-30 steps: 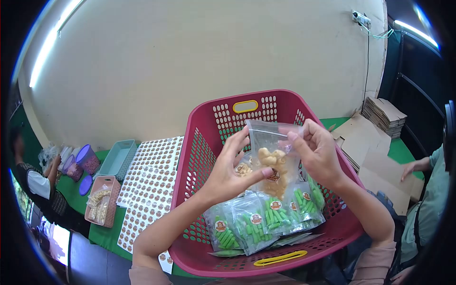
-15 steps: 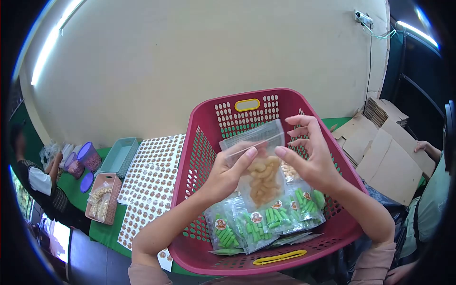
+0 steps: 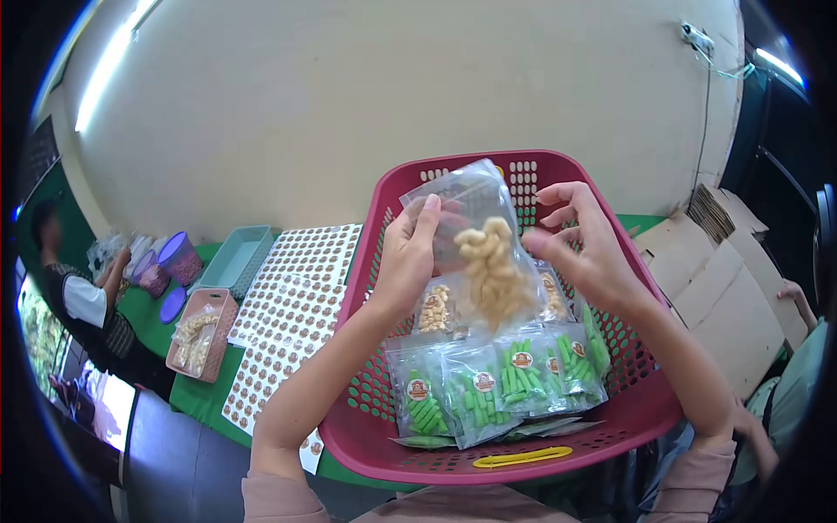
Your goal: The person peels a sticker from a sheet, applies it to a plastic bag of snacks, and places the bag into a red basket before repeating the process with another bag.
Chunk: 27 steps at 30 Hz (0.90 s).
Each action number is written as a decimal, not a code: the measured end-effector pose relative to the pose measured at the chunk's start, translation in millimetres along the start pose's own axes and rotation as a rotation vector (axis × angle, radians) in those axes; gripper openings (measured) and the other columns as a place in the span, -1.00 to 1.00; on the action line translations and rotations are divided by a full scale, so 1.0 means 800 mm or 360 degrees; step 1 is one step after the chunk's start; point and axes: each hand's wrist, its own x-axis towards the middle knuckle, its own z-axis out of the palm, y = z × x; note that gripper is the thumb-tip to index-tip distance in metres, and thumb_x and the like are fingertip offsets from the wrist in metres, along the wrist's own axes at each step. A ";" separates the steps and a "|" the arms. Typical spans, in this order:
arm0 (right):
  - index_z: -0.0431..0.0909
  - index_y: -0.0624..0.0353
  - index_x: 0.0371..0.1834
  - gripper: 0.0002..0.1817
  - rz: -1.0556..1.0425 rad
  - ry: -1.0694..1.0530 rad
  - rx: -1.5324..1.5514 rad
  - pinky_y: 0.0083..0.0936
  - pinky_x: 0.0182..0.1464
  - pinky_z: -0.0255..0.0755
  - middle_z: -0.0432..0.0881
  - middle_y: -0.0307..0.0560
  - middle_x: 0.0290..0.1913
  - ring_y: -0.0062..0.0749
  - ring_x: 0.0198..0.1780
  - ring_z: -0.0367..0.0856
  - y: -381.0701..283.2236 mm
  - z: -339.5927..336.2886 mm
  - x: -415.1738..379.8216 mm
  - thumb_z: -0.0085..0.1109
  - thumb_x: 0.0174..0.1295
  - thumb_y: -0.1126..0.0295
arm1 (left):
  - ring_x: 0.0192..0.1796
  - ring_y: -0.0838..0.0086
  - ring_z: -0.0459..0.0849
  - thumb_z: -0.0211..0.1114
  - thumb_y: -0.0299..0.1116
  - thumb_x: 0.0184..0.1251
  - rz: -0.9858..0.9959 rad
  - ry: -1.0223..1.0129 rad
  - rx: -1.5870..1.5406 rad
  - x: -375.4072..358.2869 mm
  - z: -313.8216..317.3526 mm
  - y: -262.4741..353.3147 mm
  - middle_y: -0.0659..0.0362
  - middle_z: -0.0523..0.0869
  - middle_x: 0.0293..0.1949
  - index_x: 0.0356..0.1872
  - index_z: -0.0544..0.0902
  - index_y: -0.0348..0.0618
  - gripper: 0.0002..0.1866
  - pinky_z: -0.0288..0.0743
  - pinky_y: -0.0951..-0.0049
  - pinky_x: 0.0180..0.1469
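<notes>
A clear plastic pouch of pale, curled snack pieces (image 3: 495,270) hangs over the basket, its lower end blurred. My left hand (image 3: 408,257) pinches its upper left side, thumb in front and fingers behind the plastic. Beside the pouch's right edge, my right hand (image 3: 600,261) has its fingers curved and apart, the thumb close to the plastic. Below both hands is a maroon laundry basket (image 3: 353,440) with yellow handles. Labelled pouches of green stick snacks (image 3: 484,397) lie in its front part, and pouches of pale snacks (image 3: 436,309) are behind them.
Sheets of round stickers (image 3: 288,318) lie left of the basket on a green-covered table. Farther left are a pink basket (image 3: 225,336) of pouches, a teal basket (image 3: 231,257) and purple-lidded jars (image 3: 179,257). Flattened cardboard (image 3: 728,305) is at right. People are at both sides.
The snack pouch has been lifted and tilted, its contents swinging lower right. My left hand has shifted to its left side; my right hand stays beside it. The view has moved slightly.
</notes>
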 end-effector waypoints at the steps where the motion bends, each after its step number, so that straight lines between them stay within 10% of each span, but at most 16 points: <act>1: 0.25 0.34 -0.04 -0.40 -0.0317 -0.0053 -0.0420 -0.44 -0.12 0.32 0.34 0.02 -0.13 -0.33 -0.10 0.38 -0.004 0.005 -0.002 0.16 0.00 0.09 | -0.21 0.54 0.56 -0.17 -0.15 0.36 0.0010 0.0028 0.0000 0.001 0.000 -0.001 0.16 0.55 -0.29 -0.16 0.46 -0.21 -0.65 0.57 0.45 -0.29; 9: 0.16 0.36 0.01 -0.27 -0.0798 -0.0060 -0.0953 -0.31 0.01 0.27 0.26 0.14 -0.14 -0.04 -0.01 0.29 0.051 0.069 0.054 0.30 -0.17 0.20 | 0.10 0.38 0.35 -0.07 -0.13 0.30 -0.0061 -0.0064 -0.0260 -0.019 -0.007 0.030 0.12 0.31 0.06 0.08 0.21 -0.14 -0.58 0.40 0.35 0.00; 11: 0.18 0.38 0.02 -0.38 -0.0249 -0.0254 -0.0938 -0.35 -0.02 0.29 0.35 0.11 -0.14 -0.23 -0.01 0.34 0.052 0.065 0.079 0.24 -0.05 0.29 | 0.20 0.29 0.23 -0.01 -0.16 0.26 0.0062 -0.0122 -0.0129 -0.037 -0.029 0.054 0.07 0.22 0.12 0.16 0.13 -0.17 -0.48 0.11 0.22 0.23; 14: 0.28 0.40 -0.06 -0.42 0.0356 -0.0453 0.0016 -0.45 -0.08 0.34 0.45 0.08 -0.18 -0.23 -0.11 0.45 0.144 0.066 0.108 0.26 -0.13 0.30 | 0.13 0.16 0.32 0.11 -0.15 0.13 0.0427 0.0196 0.0099 -0.096 -0.073 0.077 -0.06 0.18 0.16 0.17 0.07 -0.28 -0.33 0.28 0.14 0.12; 20: 0.13 0.52 0.05 -0.23 0.0997 -0.0603 -0.1257 -0.38 0.06 0.28 0.40 0.30 -0.02 -0.09 0.05 0.40 0.232 0.036 0.070 0.19 -0.13 0.17 | -0.01 0.28 0.42 0.06 -0.12 0.17 0.0513 0.1008 -0.0223 -0.271 -0.187 0.035 0.05 0.30 0.03 0.11 0.16 -0.23 -0.43 0.35 0.23 0.03; 27: 0.38 0.35 -0.07 -0.51 0.0260 -0.1034 -0.1366 -0.34 0.11 0.21 0.39 0.20 -0.03 -0.05 0.06 0.34 0.089 0.050 0.069 0.08 0.01 0.19 | -0.09 0.42 0.41 -0.01 -0.17 0.24 0.0349 0.1850 -0.0245 -0.468 -0.254 0.004 0.16 0.38 -0.06 -0.02 0.34 -0.14 -0.64 0.32 0.41 -0.05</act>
